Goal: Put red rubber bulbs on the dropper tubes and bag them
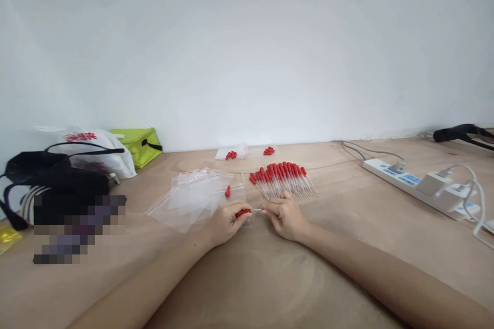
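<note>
Near the middle of the table, my left hand (pixel 227 221) pinches a red rubber bulb (pixel 243 213). A thin clear tube (pixel 256 211) runs from the bulb to my right hand (pixel 284 217), whose fingertips are closed on its other end. Just beyond my right hand lies a fanned row of droppers (pixel 283 179) with red bulbs and clear tubes. Beyond my left hand are overlapping clear zip bags (pixel 193 198), and a loose red bulb (pixel 227 192) lies at their right side.
Small groups of red bulbs (pixel 231 155) lie on bags near the wall. At the right is a white power strip (pixel 409 185) with plugs and cables. A black bag (pixel 57 175), a white plastic bag (pixel 104 151) and a green bag (pixel 139 146) stand at the left.
</note>
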Motion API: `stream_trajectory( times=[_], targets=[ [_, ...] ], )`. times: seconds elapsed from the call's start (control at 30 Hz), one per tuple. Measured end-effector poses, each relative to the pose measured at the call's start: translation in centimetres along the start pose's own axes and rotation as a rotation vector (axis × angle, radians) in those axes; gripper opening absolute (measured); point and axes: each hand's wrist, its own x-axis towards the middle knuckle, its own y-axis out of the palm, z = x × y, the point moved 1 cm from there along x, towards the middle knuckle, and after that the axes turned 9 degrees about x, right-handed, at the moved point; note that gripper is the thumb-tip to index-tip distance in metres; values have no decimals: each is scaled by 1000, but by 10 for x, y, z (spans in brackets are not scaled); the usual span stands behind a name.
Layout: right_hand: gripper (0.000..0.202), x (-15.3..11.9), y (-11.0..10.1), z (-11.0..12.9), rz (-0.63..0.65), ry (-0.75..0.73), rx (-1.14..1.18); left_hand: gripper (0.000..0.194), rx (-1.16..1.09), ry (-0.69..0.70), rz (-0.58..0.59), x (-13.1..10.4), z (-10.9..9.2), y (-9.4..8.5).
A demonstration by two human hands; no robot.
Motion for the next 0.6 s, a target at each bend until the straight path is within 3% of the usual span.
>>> stream_trajectory(
  times=[0.17,0.3,0.43,0.6],
  targets=[
    [21,10,-15,9,71,-5,-93,15,71,-2,-38,5,12,-9],
    [21,30,-24,-5,7,280,-90,31,243,-178,-145,3,30,-9],
    [23,53,-21,-26,-113,625,-141,29,324,-277,-113,-3,46,-4],
    [19,67,-2,-28,-89,695,-248,28,346,-328,-55,-7,57,2]
  ],
)
